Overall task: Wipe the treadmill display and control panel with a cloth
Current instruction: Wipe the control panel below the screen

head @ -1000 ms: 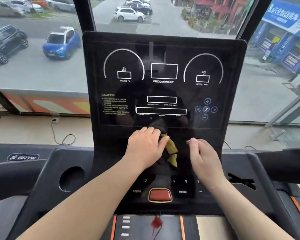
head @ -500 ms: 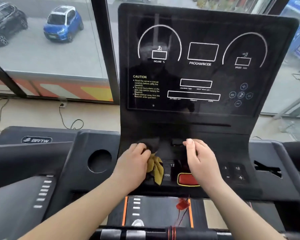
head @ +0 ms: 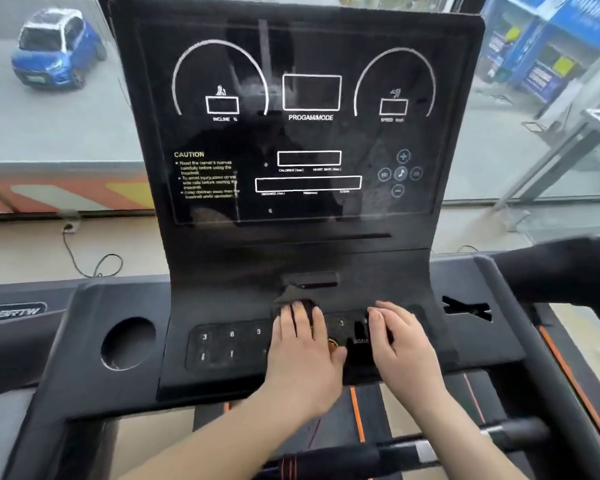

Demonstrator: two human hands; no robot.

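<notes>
My left hand (head: 302, 351) is now pressing flat on the cloth (head: 291, 297) instead of bunching it, and its yellow side is hiding under my straight fingers. My right hand (head: 404, 348) is resting outstretched on the control panel (head: 229, 372), holding nothing. The red button (head: 332, 345) is barely showing between my 2 hands.

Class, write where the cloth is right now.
In the head view the cloth lies mid-console on the control panel, pressed under the left hand, just below the slot and left of the right hand.
</notes>
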